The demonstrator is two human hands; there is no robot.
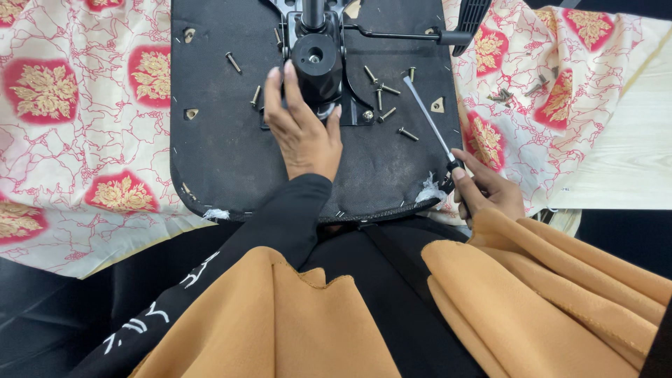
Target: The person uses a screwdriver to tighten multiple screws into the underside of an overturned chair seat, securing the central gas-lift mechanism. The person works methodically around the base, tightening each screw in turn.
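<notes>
We find the black cylinder (316, 66) of the chair mechanism standing at the top centre of the upturned black seat base (231, 161). Our left hand (301, 126) rests against the cylinder's near side, fingers spread up along it, thumb out to the right. Our right hand (486, 189) is closed around the handle of a screwdriver (428, 120), whose shaft slants up and left over the seat base, tip near the loose screws (383, 94) lying just right of the mechanism. A lever (402, 33) runs right from the mechanism to a black handle. The seat base lies on a cream cloth with red and gold motifs (84, 133). More screws (502, 94) lie on the cloth at right, beside the pale wooden counter (623, 154).
</notes>
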